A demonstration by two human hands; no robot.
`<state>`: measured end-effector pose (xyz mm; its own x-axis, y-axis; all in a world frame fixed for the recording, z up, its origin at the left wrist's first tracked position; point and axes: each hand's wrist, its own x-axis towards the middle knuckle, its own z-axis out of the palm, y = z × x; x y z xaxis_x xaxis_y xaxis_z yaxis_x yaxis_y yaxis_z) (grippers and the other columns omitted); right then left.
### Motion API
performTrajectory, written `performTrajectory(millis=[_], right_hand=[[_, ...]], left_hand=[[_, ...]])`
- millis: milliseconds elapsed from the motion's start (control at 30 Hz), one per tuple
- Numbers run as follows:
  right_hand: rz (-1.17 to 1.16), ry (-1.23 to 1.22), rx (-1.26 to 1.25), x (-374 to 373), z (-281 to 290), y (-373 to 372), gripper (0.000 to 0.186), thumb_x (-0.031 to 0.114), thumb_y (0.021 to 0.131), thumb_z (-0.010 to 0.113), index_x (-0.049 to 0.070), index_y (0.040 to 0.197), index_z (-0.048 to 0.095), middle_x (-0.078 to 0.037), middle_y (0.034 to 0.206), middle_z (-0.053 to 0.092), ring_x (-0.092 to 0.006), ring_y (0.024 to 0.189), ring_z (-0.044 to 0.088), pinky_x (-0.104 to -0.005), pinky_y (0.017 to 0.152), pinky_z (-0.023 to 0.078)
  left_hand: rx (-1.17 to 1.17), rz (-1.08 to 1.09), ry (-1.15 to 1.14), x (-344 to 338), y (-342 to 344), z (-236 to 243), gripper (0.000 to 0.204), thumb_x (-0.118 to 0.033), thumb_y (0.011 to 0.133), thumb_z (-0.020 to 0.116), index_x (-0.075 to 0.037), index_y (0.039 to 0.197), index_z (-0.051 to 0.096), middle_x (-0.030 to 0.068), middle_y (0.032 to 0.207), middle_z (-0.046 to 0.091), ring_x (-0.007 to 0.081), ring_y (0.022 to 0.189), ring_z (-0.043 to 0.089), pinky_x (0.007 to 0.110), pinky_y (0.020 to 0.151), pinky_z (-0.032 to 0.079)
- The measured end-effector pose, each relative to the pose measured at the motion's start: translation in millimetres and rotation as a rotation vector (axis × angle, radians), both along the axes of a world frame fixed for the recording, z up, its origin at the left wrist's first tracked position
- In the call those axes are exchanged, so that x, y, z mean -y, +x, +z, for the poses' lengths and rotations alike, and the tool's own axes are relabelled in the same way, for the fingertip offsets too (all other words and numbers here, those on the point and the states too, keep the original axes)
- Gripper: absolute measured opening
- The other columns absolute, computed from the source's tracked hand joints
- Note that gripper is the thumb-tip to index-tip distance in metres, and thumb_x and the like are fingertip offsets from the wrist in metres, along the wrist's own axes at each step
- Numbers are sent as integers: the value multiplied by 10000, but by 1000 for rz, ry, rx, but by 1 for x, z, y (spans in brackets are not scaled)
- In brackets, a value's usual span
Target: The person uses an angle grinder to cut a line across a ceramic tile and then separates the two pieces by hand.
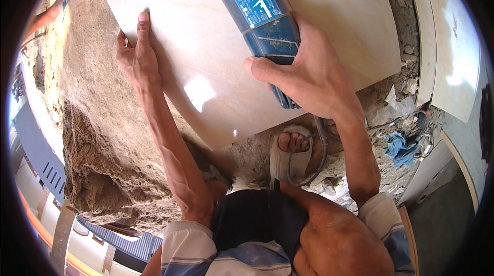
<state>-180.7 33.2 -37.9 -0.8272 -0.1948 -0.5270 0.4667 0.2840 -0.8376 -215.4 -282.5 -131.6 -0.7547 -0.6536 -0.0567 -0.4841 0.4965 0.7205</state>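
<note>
Head view:
- Your left hand [138,62] is at the left edge of the large cream tile [342,23]. Your thumb lies along the top face, and your other fingers close around the rim, their tips mostly hidden beneath, so you have that edge pinched.
- Your right hand [314,72] is wrapped around the body of the blue power tool [252,16]. Your thumb crosses the near side and the remaining fingers go out of sight behind the casing; the grip is closed on it.
- The power tool slants over the middle of the tile, its front end toward the upper edge of the view. Whether it touches the surface you cannot tell from here.
- The tile lies in front of you on rough, dusty ground [92,65], with one corner pointing back toward you.
- A dark cord [323,144] runs from the rear of the tool and loops beside your foot, which wears a pale sandal [288,165].
- To your right, clear plastic [399,107] and a crumpled blue cloth [400,148] lie among rubble [409,49].
- Farther right, another pale tile piece [453,44] reflects bright light.
</note>
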Motion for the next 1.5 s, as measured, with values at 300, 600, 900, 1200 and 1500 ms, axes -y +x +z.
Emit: performTrajectory(millis=[300,600,900,1200,1500], right_hand=[[-21,-30,33,-4,4,11,562,268,809,842,-98,1172,617,-153,819,711,-216,614,708,-371,543,581],[-1,-2,20,-10,0,22,593,324,803,859,-75,1184,643,-168,888,729,-252,685,734,-390,645,608],[11,26,42,-15,1,34,612,351,797,870,-67,1189,657,-195,940,742,-288,795,748,-416,754,611],[17,27,42,-20,2,44,631,358,804,876,-70,1211,654,-203,988,748,-304,841,748,-424,802,609],[22,16,10,-25,-2,58,628,326,825,888,-56,1256,636,-168,977,735,-265,832,741,-401,775,606]], left_hand=[[19,-8,-2,1,-2,2,1159,-686,831,911,169,1504,511,223,1123,788,334,1057,776,498,920,671],[-21,-8,19,2,0,-2,1252,-665,832,920,200,1581,412,295,1228,780,379,1177,747,532,1062,609],[-7,-7,13,2,-1,0,1281,-662,820,932,201,1596,389,311,1275,770,386,1179,757,521,1070,612],[28,17,-20,6,-4,-1,1228,-641,805,953,175,1574,452,278,1204,788,361,1129,772,504,962,664],[72,10,13,0,-2,4,1316,-738,797,891,118,1656,379,294,1353,728,394,1260,713,542,1079,599]])
